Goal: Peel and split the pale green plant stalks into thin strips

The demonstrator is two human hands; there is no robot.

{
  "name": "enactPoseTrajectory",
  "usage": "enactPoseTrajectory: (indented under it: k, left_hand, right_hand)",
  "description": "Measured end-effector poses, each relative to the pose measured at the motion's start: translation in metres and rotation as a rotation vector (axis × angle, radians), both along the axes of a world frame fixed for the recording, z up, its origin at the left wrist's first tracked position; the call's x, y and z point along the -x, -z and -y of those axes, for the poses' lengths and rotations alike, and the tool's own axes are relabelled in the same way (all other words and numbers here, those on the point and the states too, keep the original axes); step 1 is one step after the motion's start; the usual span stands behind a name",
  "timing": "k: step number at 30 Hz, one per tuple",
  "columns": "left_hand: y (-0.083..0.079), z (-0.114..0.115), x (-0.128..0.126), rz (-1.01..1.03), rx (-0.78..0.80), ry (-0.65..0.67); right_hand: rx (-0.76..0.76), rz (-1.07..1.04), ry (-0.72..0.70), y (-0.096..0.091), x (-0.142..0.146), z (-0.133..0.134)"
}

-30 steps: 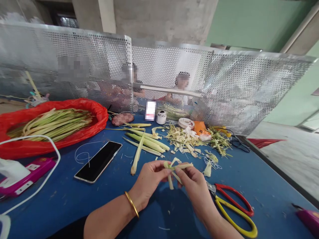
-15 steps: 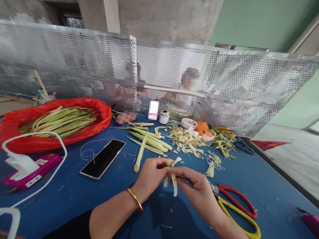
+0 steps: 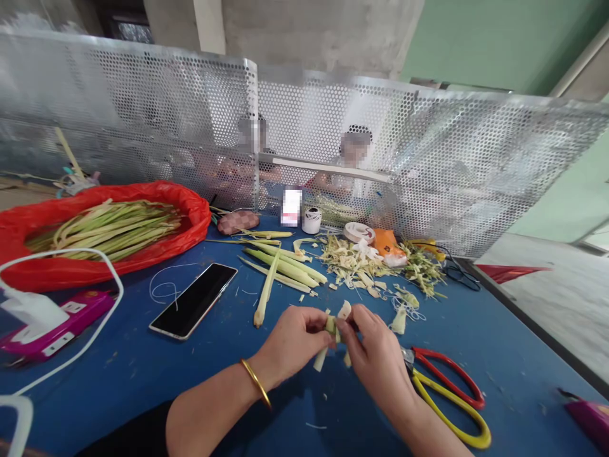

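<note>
In the head view, the person's left hand [image 3: 297, 339] and right hand [image 3: 375, 349] come together above the blue counter [image 3: 523, 355]. The left grip pinches a small folded piece of pale green leaf [image 3: 330, 325] between thumb and fingers; the right grip, equally narrow, pinches the same piece from its other side. Strip ends hang below both grips. Scissors [image 3: 440, 393] with red and yellow handles lie right of the right grip, their blades mostly hidden. Beyond the grips lie leaf stalks [image 3: 285, 266] and, farther right, a heap of trimmings [image 3: 354, 266]. Left of the left grip rests a dark-screened phone [image 3: 194, 301]; well beyond it, a red bag [image 3: 28, 273] holds long leaf strips [image 3: 118, 228].
</note>
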State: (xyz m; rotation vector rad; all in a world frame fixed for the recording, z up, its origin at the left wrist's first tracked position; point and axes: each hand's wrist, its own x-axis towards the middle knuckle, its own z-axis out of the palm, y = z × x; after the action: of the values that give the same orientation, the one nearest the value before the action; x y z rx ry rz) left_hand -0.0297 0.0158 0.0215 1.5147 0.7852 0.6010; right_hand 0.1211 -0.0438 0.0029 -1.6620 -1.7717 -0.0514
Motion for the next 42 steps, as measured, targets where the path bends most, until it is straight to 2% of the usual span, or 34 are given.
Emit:
enactPoseTrajectory:
  k: [3,7,11,14,17,21,25,31,36,38,41,42]
  left_hand:
    - [-0.004,0.002,-0.001,0.051,0.113,-0.007]
    - [-0.007,0.005,-0.003,0.095,0.169,0.005]
    - [-0.003,0.006,-0.006,0.14,0.237,-0.07]
    - [0.0,0.004,-0.006,0.179,0.283,-0.145]
    - [0.002,0.001,-0.006,0.194,0.327,-0.245]
    - [0.004,-0.002,-0.005,0.23,0.38,-0.308]
    - [0.006,-0.002,-0.005,0.246,0.408,-0.336]
    - [0.009,-0.002,-0.006,0.244,0.368,-0.342]
    - [0.01,0.001,-0.007,0.268,0.385,-0.304]
    - [0.008,0.002,-0.007,0.272,0.401,-0.309]
    - [0.002,0.003,-0.005,0.247,0.393,-0.304]
    - [0.0,0.003,-0.005,0.236,0.385,-0.289]
  right_hand:
    - [0.07,-0.109,0.035,0.002,0.0,0.001]
    - [0.176,-0.369,0.06,0.002,0.002,0.0]
    - [0.263,-0.607,0.011,0.005,0.004,-0.004]
    - [0.269,-0.655,-0.003,0.006,0.003,-0.005]
    - [0.119,-0.536,0.022,0.004,0.001,-0.004]
    - [-0.082,-0.207,-0.004,-0.002,0.0,0.0]
    - [-0.164,0.044,-0.045,-0.005,0.002,0.004]
    - [-0.229,0.152,-0.092,-0.005,0.011,0.007]
    - [-0.122,0.032,-0.251,-0.006,0.016,0.01]
    - [-0.069,-0.11,-0.182,-0.008,0.012,0.01]
    - [0.034,-0.469,0.043,-0.011,0.003,0.005]
    - [0.088,-0.603,0.074,-0.011,0.001,0.003]
